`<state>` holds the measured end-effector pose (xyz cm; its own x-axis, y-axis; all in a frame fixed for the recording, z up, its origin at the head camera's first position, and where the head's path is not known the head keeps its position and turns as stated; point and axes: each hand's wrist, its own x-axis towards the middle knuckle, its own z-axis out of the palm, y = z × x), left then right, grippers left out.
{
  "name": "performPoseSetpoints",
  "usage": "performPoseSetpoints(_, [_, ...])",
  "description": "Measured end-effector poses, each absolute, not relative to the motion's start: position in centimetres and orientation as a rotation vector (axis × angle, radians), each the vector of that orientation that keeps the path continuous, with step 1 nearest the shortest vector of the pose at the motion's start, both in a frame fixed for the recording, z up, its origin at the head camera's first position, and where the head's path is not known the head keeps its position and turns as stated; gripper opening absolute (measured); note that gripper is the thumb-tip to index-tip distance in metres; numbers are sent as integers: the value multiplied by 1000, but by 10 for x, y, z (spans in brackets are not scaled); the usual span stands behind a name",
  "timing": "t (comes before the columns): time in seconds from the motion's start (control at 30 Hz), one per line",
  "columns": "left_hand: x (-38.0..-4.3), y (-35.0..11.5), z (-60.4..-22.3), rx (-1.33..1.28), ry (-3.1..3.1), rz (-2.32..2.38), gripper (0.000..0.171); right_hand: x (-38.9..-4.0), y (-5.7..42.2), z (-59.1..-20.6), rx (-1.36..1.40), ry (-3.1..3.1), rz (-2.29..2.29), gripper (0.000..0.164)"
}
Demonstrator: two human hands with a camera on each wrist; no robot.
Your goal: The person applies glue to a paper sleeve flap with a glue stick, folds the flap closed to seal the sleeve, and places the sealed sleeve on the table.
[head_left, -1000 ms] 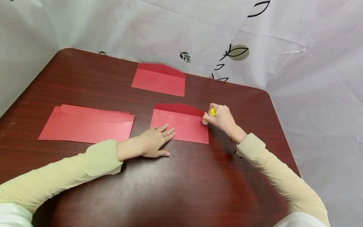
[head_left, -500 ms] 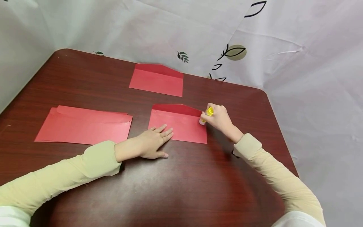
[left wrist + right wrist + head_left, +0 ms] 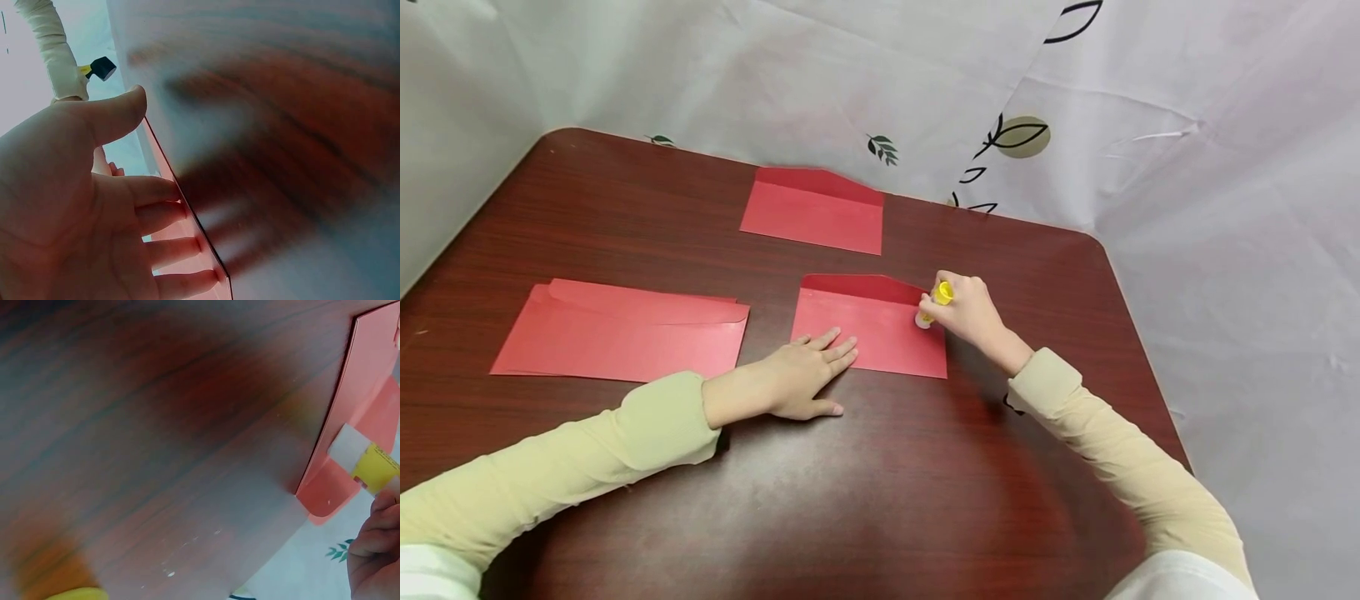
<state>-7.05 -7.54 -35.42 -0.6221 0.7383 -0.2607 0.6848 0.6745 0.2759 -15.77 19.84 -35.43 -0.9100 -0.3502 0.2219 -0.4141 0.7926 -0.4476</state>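
On glossy red-brown table (image 3: 880,517), red envelopes (image 3: 887,337); pale leaf-printed sheeting (image 3: 760,83) beyond.

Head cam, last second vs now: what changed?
The right hand, gripping the yellow-and-white tube, moved slightly left, in from the near red envelope's right edge. Nothing taken or let go. Left hand still on that envelope; far envelope and left-side pile unmoved.

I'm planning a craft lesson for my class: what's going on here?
A person's right hand holds what looks like a glue stick at the right side of an open envelope. The left hand rests on its near edge. Another open envelope lies farther back; overlapping envelopes lie to the left.
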Motion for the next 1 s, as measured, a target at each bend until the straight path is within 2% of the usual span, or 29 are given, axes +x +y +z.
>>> performPoseSetpoints(0.33, [-72, -76, -354, 1107, 2532, 222, 73, -160, 187, -355, 636, -2840, 770, 21])
performPoseSetpoints(1.0, [-71, -76, -352, 1113, 2521, 211, 81, -162, 167, -356, 670, -2827, 790, 21])
